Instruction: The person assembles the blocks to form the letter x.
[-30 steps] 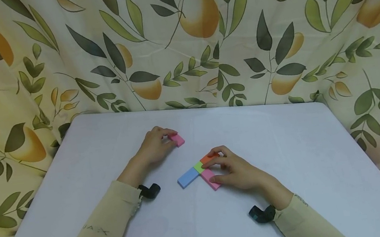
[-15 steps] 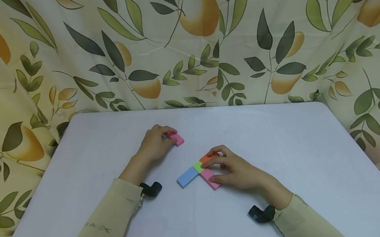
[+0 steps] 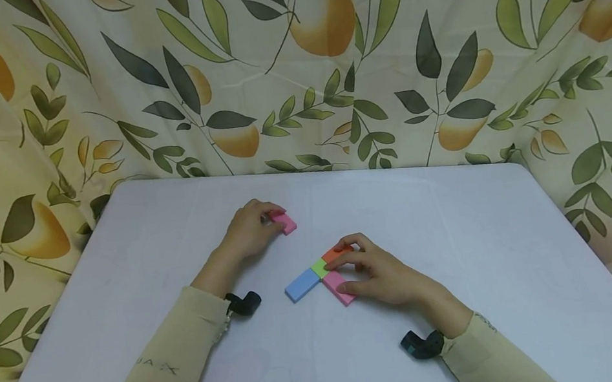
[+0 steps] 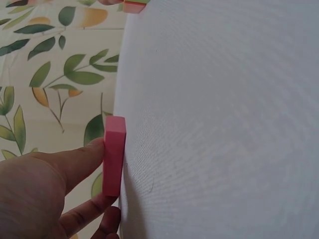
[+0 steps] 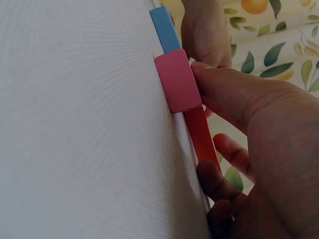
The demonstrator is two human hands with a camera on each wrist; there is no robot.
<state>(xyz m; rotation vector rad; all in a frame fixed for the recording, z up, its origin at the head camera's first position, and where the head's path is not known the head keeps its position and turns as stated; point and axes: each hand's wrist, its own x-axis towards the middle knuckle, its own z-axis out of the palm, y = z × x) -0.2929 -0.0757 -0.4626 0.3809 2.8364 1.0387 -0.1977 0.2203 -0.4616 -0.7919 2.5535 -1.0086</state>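
A small pink block [image 3: 286,222] [image 4: 114,155] lies flat on the white table [image 3: 468,259], and my left hand [image 3: 252,228] pinches it between thumb and fingertips. Nearer the middle, a blue block [image 3: 302,285] [image 5: 165,28], a green block [image 3: 319,269], an orange block [image 3: 336,254] [image 5: 201,133] and a second pink block [image 3: 337,287] [image 5: 178,80] lie joined in a flat cluster. My right hand [image 3: 373,273] holds that cluster: the thumb presses the pink block's side and the fingers curl over the orange one.
A leaf-and-pear patterned curtain [image 3: 322,52] hangs behind and around the table. Black wrist cameras [image 3: 242,304] [image 3: 418,345] sit on both cream sleeves. Bare white tabletop stretches to the right and toward the front edge.
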